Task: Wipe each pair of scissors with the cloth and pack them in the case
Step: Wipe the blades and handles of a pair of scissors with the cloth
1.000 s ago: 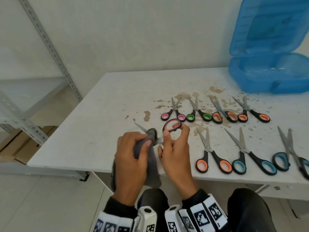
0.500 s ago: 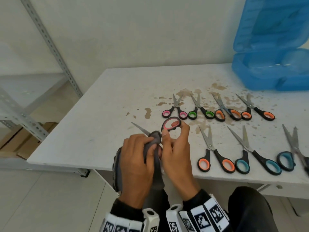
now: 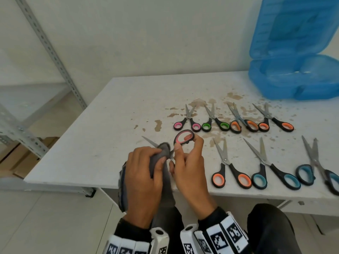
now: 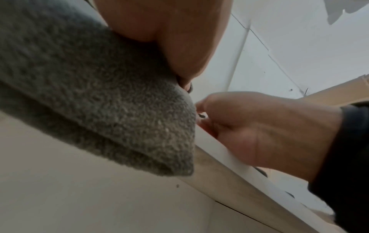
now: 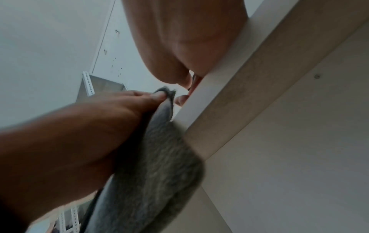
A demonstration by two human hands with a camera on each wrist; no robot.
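The left hand (image 3: 145, 177) is curled round a grey cloth (image 3: 161, 156), folding it over the blade of the pink scissors (image 3: 183, 137), so both faces of the steel get rubbed at once. The right hand (image 3: 190, 169) pinches the pink handle loop between thumb and fingers, holding the scissors steady with the tip pointing to 10 o'clock, away from the body. Both hands work at the bench's (image 3: 113, 136) near edge, and the spare cloth hangs down past it.

At 1 o'clock from the hands lie four small scissors (image 3: 233, 119) in a row, and at 3 o'clock three large ones (image 3: 271, 165), all with handles toward the person, easy to grab. The blue case (image 3: 293, 76) stands open at 2 o'clock at the back, ready for packing; whether it holds anything I cannot tell.
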